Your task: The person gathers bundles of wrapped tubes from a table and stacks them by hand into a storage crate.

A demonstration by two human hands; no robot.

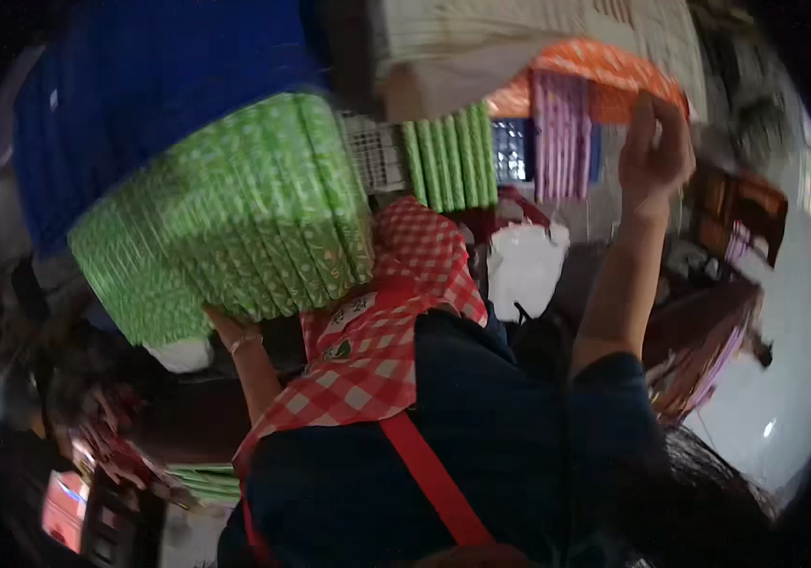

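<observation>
A large green patterned cloth (235, 213), set in rows of pleats, hangs over the near edge on the left. My left hand (227, 328) touches its lower edge; the fingers are partly hidden there and blurred. On the right, my right hand (657, 156) is raised with its fingers closed on the edge of an orange patterned cloth (604, 66). Below that cloth hangs a strip of purple pleated cloth (561, 137). Between my hands is a smaller green pleated piece (451, 156).
Blue cloth (169, 85) covers the far left, and pale cloth (472, 47) lies at the top middle. A white wire grid (374, 151) shows between the green pieces. White material (525, 268) sits near my body. A wooden piece of furniture (741, 213) stands at right.
</observation>
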